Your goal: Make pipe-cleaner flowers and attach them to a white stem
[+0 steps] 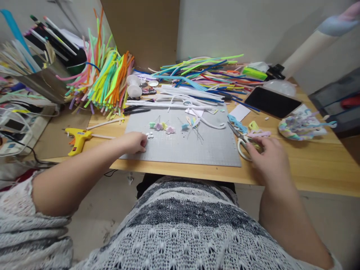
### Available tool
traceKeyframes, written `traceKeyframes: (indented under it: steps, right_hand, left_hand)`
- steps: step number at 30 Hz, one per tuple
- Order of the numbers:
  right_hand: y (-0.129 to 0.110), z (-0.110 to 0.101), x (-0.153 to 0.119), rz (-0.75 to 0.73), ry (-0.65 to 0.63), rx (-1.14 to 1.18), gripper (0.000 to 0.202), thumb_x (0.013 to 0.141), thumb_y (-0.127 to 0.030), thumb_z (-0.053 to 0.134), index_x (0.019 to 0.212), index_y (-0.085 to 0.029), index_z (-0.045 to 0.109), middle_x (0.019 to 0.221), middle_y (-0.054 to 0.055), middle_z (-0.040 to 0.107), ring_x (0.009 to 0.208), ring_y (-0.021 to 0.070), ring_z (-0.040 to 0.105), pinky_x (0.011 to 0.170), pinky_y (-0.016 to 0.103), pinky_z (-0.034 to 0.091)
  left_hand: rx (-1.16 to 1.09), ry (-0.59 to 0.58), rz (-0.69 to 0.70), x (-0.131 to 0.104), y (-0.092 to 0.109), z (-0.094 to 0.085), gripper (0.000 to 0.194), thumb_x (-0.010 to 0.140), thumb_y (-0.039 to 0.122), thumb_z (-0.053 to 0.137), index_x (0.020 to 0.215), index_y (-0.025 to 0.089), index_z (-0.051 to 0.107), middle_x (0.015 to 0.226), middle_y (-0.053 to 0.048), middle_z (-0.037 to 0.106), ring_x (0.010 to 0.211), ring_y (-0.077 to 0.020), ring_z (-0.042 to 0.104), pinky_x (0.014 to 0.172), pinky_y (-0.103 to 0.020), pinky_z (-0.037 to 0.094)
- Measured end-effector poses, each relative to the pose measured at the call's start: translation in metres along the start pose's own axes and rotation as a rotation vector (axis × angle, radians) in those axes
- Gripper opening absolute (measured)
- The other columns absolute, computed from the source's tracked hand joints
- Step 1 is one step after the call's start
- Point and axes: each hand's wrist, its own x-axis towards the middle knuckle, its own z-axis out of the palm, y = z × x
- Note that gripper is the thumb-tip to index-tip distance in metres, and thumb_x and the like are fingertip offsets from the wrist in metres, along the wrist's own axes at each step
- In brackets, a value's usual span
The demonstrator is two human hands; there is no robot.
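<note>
My left hand [137, 143] rests on the left part of the grey cutting mat [216, 150], fingers curled together. Whatever it may hold is hidden. Right beside its fingertips lie small white pieces [150, 135]. My right hand [270, 157] is closed over the handle end of the scissors [242, 140], past the mat's right edge. Their blades point up and left, and one handle loop shows beside my thumb. On the mat lie small pastel flowers [161, 126] on thin wires, and a second group of wired pieces [192, 123].
A yellow glue gun [77, 140] lies left of the mat. White fuzzy stems [174, 103] cross its back edge, with coloured stems [202, 73] behind. A bundle of stems [107, 86] stands back left. A phone [272, 101] and pastel fuzzy bundle [299, 127] sit right.
</note>
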Motion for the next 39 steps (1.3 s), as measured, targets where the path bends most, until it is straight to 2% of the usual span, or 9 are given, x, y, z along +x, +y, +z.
traceKeyframes:
  steps: [7, 10, 14, 18, 21, 26, 29, 33, 39]
  right_hand:
    - [-0.012, -0.002, -0.007, -0.195, 0.122, 0.140, 0.022, 0.085, -0.035, 0.049, 0.092, -0.020, 0.062, 0.098, 0.012, 0.065, 0.101, 0.0273, 0.059, 0.090, 0.040, 0.044]
    - [-0.028, 0.001, -0.005, -0.252, 0.146, 0.146, 0.020, 0.086, -0.032, 0.049, 0.091, -0.019, 0.063, 0.098, 0.011, 0.065, 0.100, 0.0254, 0.060, 0.089, 0.039, 0.044]
    - [-0.059, 0.005, -0.003, -0.420, 0.063, 0.157, 0.018, 0.087, -0.030, 0.050, 0.094, -0.019, 0.063, 0.098, 0.009, 0.065, 0.099, 0.0238, 0.060, 0.089, 0.039, 0.041]
    - [-0.080, 0.010, -0.001, -0.543, 0.005, 0.171, 0.017, 0.087, -0.029, 0.052, 0.095, -0.020, 0.063, 0.100, 0.008, 0.065, 0.096, 0.0238, 0.059, 0.086, 0.040, 0.040]
    - [-0.089, 0.011, 0.002, -0.579, -0.049, 0.216, 0.016, 0.087, -0.027, 0.052, 0.096, -0.020, 0.063, 0.100, 0.009, 0.065, 0.097, 0.0241, 0.059, 0.086, 0.041, 0.041]
    - [-0.120, 0.008, 0.010, -0.675, -0.410, 0.386, 0.015, 0.088, -0.025, 0.050, 0.097, -0.020, 0.060, 0.098, 0.007, 0.063, 0.092, 0.0196, 0.059, 0.082, 0.036, 0.046]
    - [-0.144, 0.012, 0.015, -0.781, -0.540, 0.352, 0.015, 0.089, -0.026, 0.049, 0.096, -0.020, 0.061, 0.097, 0.007, 0.063, 0.091, 0.0199, 0.058, 0.081, 0.037, 0.046]
    - [-0.167, 0.029, 0.017, -0.862, -0.575, 0.310, 0.014, 0.089, -0.024, 0.048, 0.092, -0.020, 0.061, 0.091, 0.007, 0.062, 0.087, 0.0197, 0.057, 0.078, 0.036, 0.045]
    - [-0.169, 0.054, 0.015, -0.797, -0.580, 0.419, 0.015, 0.089, -0.020, 0.046, 0.095, -0.019, 0.059, 0.092, 0.007, 0.062, 0.088, 0.0177, 0.056, 0.080, 0.034, 0.046]
  left_hand:
    - [-0.228, 0.487, 0.178, -0.024, -0.015, 0.054, 0.011, 0.082, 0.024, 0.046, 0.076, 0.019, 0.055, 0.084, -0.006, 0.061, 0.082, -0.0194, 0.056, 0.075, -0.030, 0.043]
    - [-0.339, 0.545, 0.178, -0.022, -0.010, 0.056, 0.012, 0.083, 0.027, 0.048, 0.078, 0.020, 0.055, 0.080, -0.005, 0.060, 0.078, -0.0182, 0.055, 0.072, -0.030, 0.043]
    - [-0.378, 0.633, 0.195, -0.007, 0.001, 0.043, 0.015, 0.083, 0.029, 0.052, 0.079, 0.019, 0.062, 0.085, -0.005, 0.061, 0.081, -0.0184, 0.056, 0.076, -0.030, 0.043]
    - [-0.393, 0.618, 0.212, 0.002, 0.000, 0.036, 0.023, 0.086, 0.029, 0.046, 0.084, 0.018, 0.066, 0.092, -0.007, 0.065, 0.089, -0.0199, 0.058, 0.083, -0.031, 0.043]
    - [-0.468, 0.659, 0.106, 0.006, -0.009, 0.034, 0.028, 0.088, 0.027, 0.041, 0.100, 0.017, 0.065, 0.097, -0.007, 0.066, 0.095, -0.0207, 0.058, 0.087, -0.032, 0.044]
    - [-0.471, 0.639, 0.165, 0.018, -0.015, 0.029, 0.030, 0.087, 0.021, 0.039, 0.102, 0.015, 0.064, 0.105, -0.009, 0.061, 0.100, -0.0205, 0.057, 0.092, -0.033, 0.043]
    - [-0.467, 0.576, 0.237, 0.019, -0.006, 0.028, 0.029, 0.087, 0.018, 0.039, 0.098, 0.017, 0.065, 0.102, -0.008, 0.062, 0.096, -0.0196, 0.058, 0.089, -0.033, 0.044]
    - [-0.502, 0.499, 0.315, 0.012, 0.013, 0.032, 0.027, 0.085, 0.012, 0.040, 0.095, 0.017, 0.065, 0.097, -0.007, 0.063, 0.094, -0.0181, 0.058, 0.086, -0.032, 0.045]
    - [-0.635, 0.372, 0.408, 0.003, 0.039, 0.042, 0.027, 0.084, 0.009, 0.041, 0.098, 0.017, 0.063, 0.084, -0.005, 0.063, 0.077, -0.0150, 0.058, 0.076, -0.031, 0.048]
